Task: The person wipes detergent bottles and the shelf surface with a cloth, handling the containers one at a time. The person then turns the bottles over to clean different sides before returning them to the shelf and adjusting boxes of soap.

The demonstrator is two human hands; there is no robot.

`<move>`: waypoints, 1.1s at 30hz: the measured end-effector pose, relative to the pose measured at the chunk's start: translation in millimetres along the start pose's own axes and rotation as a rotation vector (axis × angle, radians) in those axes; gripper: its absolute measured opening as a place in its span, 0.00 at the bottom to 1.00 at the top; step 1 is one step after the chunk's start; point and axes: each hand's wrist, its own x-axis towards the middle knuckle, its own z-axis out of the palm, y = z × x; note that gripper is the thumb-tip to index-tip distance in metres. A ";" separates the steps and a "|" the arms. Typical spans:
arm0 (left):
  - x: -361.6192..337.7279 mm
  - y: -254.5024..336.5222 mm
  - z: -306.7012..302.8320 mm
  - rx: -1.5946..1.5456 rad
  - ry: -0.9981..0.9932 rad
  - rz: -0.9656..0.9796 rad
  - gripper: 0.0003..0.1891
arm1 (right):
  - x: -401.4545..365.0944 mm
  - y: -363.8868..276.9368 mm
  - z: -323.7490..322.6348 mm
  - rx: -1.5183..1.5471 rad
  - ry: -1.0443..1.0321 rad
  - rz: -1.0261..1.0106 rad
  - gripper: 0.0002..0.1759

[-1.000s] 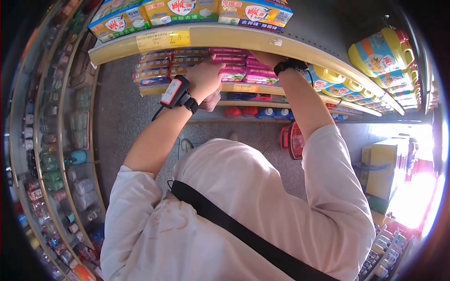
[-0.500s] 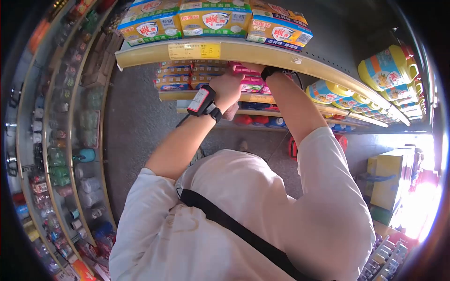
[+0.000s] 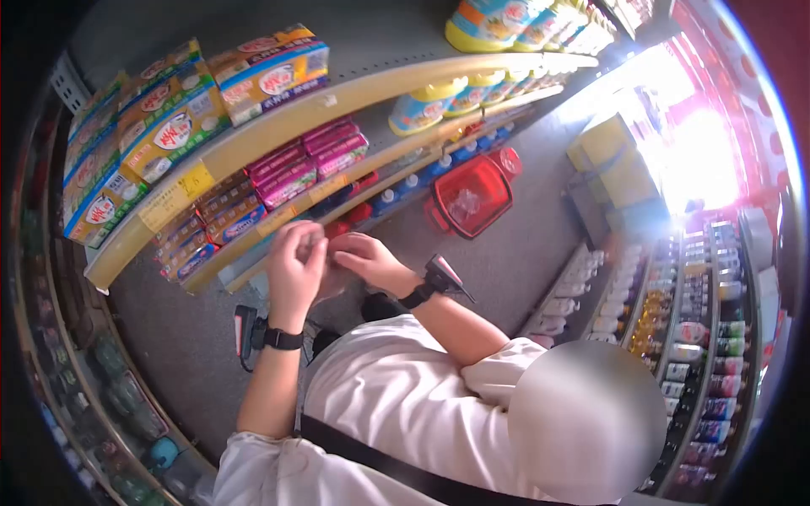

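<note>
My left hand and my right hand are close together in front of the lower shelves, fingers curled inward. Whatever may be between them is too blurred to make out. Behind the hands, pink-wrapped packs are stacked in rows on the middle shelf. Brown-and-blue packs lie to their left. Each wrist wears a black strap with a small device.
Yellow boxes stand on the upper shelf behind a price tag. Yellow-capped jugs line the shelves farther right. A red basket with clear plastic in it is on the floor. Bottles fill racks at right.
Both hands have come back from the pink packs on the middle shelf and drawn together nearer my body. The view has turned right, showing the red basket and bottle racks.
</note>
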 end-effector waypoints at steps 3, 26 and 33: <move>-5.8 26.3 20.5 -0.318 -0.192 0.022 0.07 | -38.0 19.5 -12.6 1.059 0.034 0.336 0.28; -106.8 384.8 318.6 -0.892 -1.595 0.511 0.09 | -267.0 83.4 -246.5 1.279 0.498 0.350 0.24; -62.2 408.7 384.8 -0.674 -1.668 0.681 0.14 | -248.7 131.1 -312.9 1.201 0.618 0.371 0.20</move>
